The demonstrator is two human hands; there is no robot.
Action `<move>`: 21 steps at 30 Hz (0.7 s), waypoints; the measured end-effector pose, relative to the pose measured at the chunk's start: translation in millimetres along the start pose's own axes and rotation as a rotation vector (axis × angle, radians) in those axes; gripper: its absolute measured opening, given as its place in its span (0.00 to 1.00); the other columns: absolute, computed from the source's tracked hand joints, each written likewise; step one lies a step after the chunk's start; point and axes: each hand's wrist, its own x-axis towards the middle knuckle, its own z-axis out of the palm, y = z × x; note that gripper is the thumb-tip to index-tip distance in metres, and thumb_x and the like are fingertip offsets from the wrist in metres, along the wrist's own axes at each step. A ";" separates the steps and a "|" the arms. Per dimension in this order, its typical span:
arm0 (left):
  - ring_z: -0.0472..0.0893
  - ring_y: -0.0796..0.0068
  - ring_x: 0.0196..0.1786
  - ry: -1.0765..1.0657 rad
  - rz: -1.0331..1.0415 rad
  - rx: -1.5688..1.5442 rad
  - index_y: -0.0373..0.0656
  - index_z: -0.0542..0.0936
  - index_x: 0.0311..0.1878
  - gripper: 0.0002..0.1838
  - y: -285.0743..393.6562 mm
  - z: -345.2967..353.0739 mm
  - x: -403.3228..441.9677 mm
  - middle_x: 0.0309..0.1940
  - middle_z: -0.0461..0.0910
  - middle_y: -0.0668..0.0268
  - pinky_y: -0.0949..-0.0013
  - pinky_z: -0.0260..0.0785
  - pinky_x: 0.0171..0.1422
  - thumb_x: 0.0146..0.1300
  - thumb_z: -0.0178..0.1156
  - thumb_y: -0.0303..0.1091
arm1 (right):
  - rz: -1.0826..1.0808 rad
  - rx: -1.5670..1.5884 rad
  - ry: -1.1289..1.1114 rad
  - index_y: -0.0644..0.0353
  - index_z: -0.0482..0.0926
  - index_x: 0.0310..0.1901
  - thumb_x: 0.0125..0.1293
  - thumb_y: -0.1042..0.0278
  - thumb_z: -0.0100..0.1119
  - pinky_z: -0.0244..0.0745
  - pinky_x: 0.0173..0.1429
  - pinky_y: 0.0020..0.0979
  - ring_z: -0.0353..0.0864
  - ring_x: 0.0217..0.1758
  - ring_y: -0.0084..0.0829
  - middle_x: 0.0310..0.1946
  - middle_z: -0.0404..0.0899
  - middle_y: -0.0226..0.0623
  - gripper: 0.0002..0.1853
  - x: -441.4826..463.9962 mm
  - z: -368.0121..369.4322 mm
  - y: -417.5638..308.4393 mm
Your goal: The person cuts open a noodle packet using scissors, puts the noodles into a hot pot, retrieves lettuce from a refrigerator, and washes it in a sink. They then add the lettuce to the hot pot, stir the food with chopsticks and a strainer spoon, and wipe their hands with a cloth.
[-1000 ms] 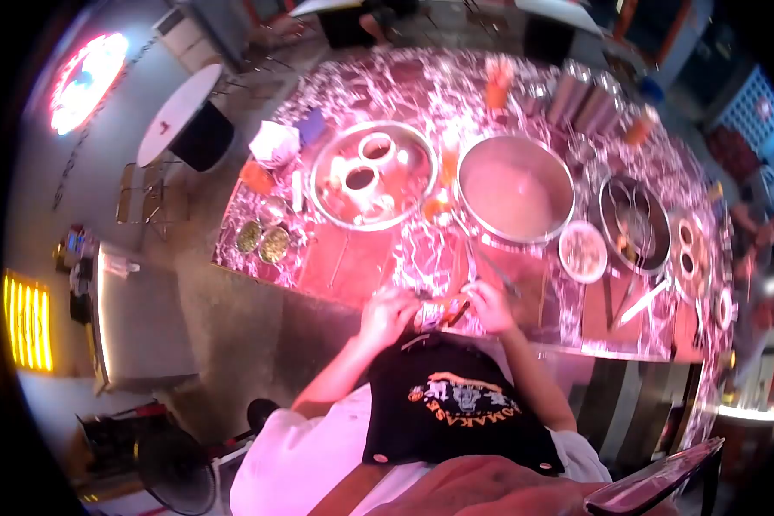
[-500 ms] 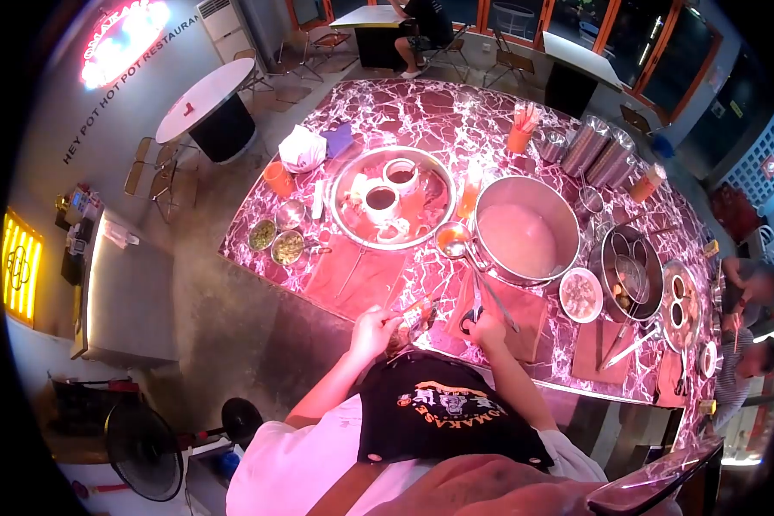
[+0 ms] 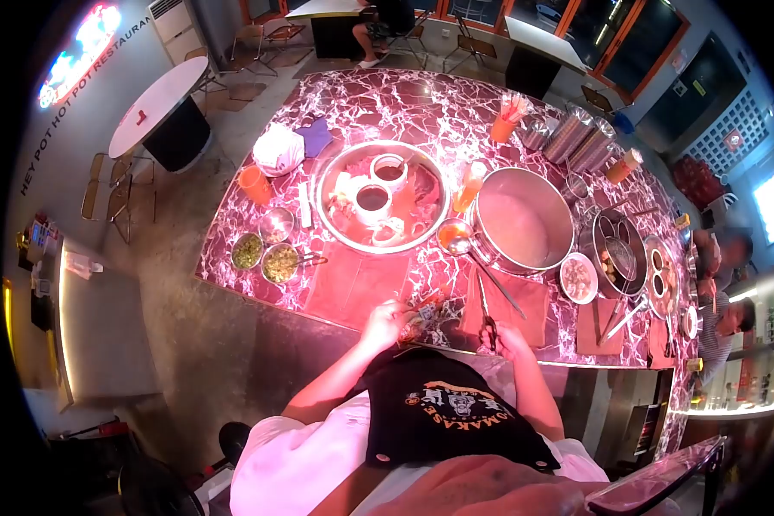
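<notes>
Centrally, the left hand (image 3: 387, 325) is closed on a small, blurred packet (image 3: 419, 320) above the near edge of the marble-patterned desk (image 3: 361, 99). The right hand (image 3: 509, 341), well apart from the left, grips the dark handles of scissors (image 3: 488, 327), whose blades point away from the body. Beyond the hands lie two reddish mats (image 3: 353, 288) (image 3: 525, 310). Behind the left mat stands a wide pan (image 3: 320, 206) with two upright cylinders; to its right is a deep pot (image 3: 568, 232) of pale pinkish liquid, with a ladle (image 3: 458, 246) beside it. At left, two small bowls (image 3: 248, 252) (image 3: 280, 264) contain chopped greenish ingredients, near an orange cup (image 3: 254, 185).
</notes>
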 end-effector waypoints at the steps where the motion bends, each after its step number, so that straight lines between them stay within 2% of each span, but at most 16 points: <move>1: 0.79 0.75 0.33 -0.013 -0.012 -0.011 0.36 0.84 0.37 0.07 -2.5 -1.5 1.6 0.30 0.80 0.62 0.72 0.69 0.40 0.57 0.64 0.28 | -0.019 0.022 -0.021 0.63 0.75 0.40 0.66 0.69 0.55 0.78 0.30 0.26 0.79 0.26 0.27 0.29 0.79 0.35 0.06 -9.2 -0.3 7.2; 3: 0.79 0.76 0.33 -0.026 -0.016 -0.020 0.36 0.84 0.37 0.07 -1.4 -6.2 3.3 0.30 0.80 0.62 0.72 0.69 0.40 0.57 0.64 0.28 | -0.040 0.054 -0.040 0.62 0.75 0.39 0.66 0.68 0.56 0.79 0.31 0.27 0.79 0.26 0.26 0.28 0.79 0.34 0.07 -25.8 -0.8 22.3; 6: 0.77 0.77 0.31 -0.043 0.018 -0.069 0.36 0.84 0.36 0.07 3.1 -9.3 6.6 0.29 0.79 0.64 0.73 0.68 0.38 0.57 0.65 0.29 | -0.035 0.028 0.021 0.58 0.73 0.40 0.67 0.63 0.57 0.76 0.29 0.26 0.77 0.25 0.25 0.27 0.77 0.32 0.08 -46.3 2.8 35.6; 8: 0.78 0.78 0.31 -0.117 -0.066 -0.120 0.38 0.84 0.36 0.06 6.3 -9.3 9.4 0.29 0.78 0.65 0.74 0.68 0.37 0.60 0.64 0.30 | -0.013 0.180 -0.013 0.57 0.72 0.41 0.67 0.61 0.57 0.72 0.26 0.24 0.75 0.23 0.25 0.26 0.76 0.32 0.10 -64.0 9.1 35.6; 10: 0.74 0.81 0.30 -0.120 -0.059 -0.147 0.38 0.85 0.36 0.06 6.1 -3.1 13.1 0.27 0.76 0.68 0.76 0.65 0.36 0.58 0.65 0.29 | -0.032 0.185 -0.040 0.55 0.71 0.42 0.67 0.59 0.57 0.69 0.26 0.25 0.73 0.23 0.25 0.27 0.75 0.32 0.11 -66.0 7.7 41.8; 13: 0.74 0.79 0.32 -0.129 0.001 -0.083 0.40 0.85 0.35 0.04 5.0 13.0 18.5 0.27 0.77 0.67 0.74 0.66 0.38 0.59 0.64 0.29 | -0.218 0.112 0.016 0.57 0.70 0.40 0.68 0.59 0.57 0.68 0.28 0.26 0.72 0.25 0.26 0.25 0.71 0.31 0.11 -60.0 -4.1 57.7; 14: 0.75 0.77 0.33 -0.124 -0.020 -0.052 0.39 0.84 0.34 0.03 -0.2 20.7 19.5 0.27 0.77 0.67 0.73 0.67 0.40 0.59 0.64 0.28 | -0.293 -0.082 -0.032 0.58 0.70 0.40 0.68 0.60 0.56 0.68 0.29 0.25 0.72 0.26 0.25 0.25 0.70 0.30 0.11 -66.5 -5.4 43.8; 15: 0.75 0.76 0.34 -0.084 0.100 -0.027 0.39 0.84 0.33 0.03 -5.4 30.8 23.2 0.27 0.77 0.66 0.73 0.67 0.40 0.59 0.64 0.27 | -0.333 -0.089 0.014 0.59 0.71 0.40 0.68 0.61 0.55 0.66 0.28 0.25 0.71 0.25 0.23 0.25 0.70 0.30 0.10 -67.0 -8.7 44.1; 16: 0.75 0.75 0.34 -0.088 0.082 -0.004 0.38 0.84 0.33 0.03 0.6 39.5 25.6 0.26 0.76 0.66 0.72 0.66 0.40 0.59 0.63 0.26 | -0.370 -0.193 0.063 0.61 0.71 0.41 0.68 0.62 0.56 0.66 0.27 0.25 0.71 0.24 0.22 0.23 0.71 0.29 0.11 -72.1 -13.8 39.4; 18: 0.74 0.77 0.32 -0.130 0.085 0.088 0.37 0.83 0.34 0.03 26.4 53.8 30.6 0.25 0.74 0.67 0.73 0.65 0.38 0.58 0.63 0.26 | -0.340 -0.177 0.053 0.59 0.73 0.40 0.61 0.59 0.65 0.62 0.26 0.22 0.71 0.23 0.19 0.23 0.73 0.27 0.14 -73.4 -29.5 32.1; 21: 0.73 0.79 0.31 -0.103 0.084 0.136 0.36 0.84 0.35 0.04 44.4 88.1 35.6 0.25 0.74 0.68 0.76 0.64 0.36 0.58 0.64 0.26 | -0.267 -0.154 0.018 0.58 0.73 0.40 0.58 0.64 0.68 0.62 0.25 0.21 0.71 0.23 0.17 0.23 0.74 0.24 0.14 -80.7 -62.3 16.6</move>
